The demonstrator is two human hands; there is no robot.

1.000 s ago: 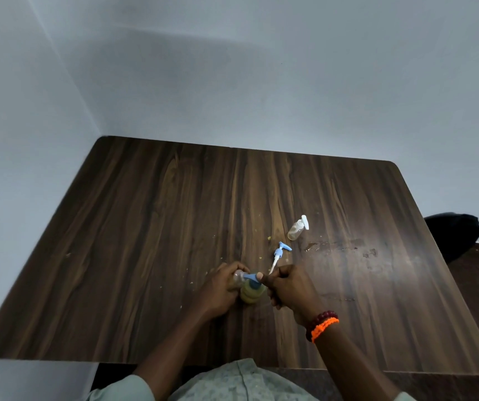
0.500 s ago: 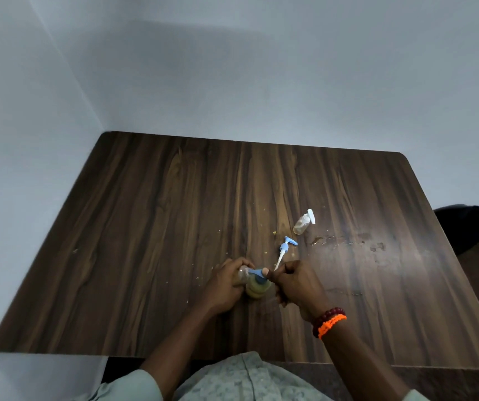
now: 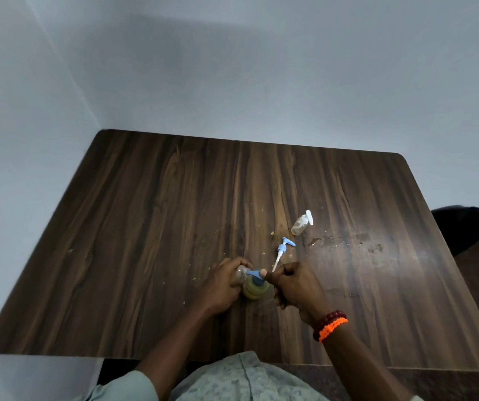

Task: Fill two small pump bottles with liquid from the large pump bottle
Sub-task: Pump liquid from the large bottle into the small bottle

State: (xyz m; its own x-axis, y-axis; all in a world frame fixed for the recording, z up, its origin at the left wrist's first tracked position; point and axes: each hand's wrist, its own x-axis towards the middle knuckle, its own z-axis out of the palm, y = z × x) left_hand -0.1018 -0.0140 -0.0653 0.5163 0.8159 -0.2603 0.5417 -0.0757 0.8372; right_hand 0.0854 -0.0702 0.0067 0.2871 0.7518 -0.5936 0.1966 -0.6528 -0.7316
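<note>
Change: between the earlier views and this one the hands and bottles are being kept in the same arrangement at the lower middle of the frame; only the head camera is shifting, so the tabletop (image 3: 151,227) is sliding slightly in the picture.

Left grip: the left hand (image 3: 223,285) is being kept curled around the open small pump bottle (image 3: 241,274), which is being held tilted with its mouth under the blue spout.

Right grip: the right hand (image 3: 296,286) is being held closed over the large pump bottle (image 3: 254,289); its thumb is being pressed on the blue pump head (image 3: 257,274).

Meaning for the task: since nothing is being moved apart, pumping into the first small bottle is judged to be going on, not finished. How full that bottle is cannot be told.

Loose pump: a blue pump top with its dip tube (image 3: 281,254) is lying on the tabletop just above the right hand, presumably waiting to be screwed back on.

Second small bottle: a small bottle with a white pump (image 3: 301,224) is lying on its side right of centre, well apart from the hands; a little yellowish liquid seems to be showing inside.

Spill: a wet smear (image 3: 336,241) is glistening on the tabletop to the right of that bottle.
</note>
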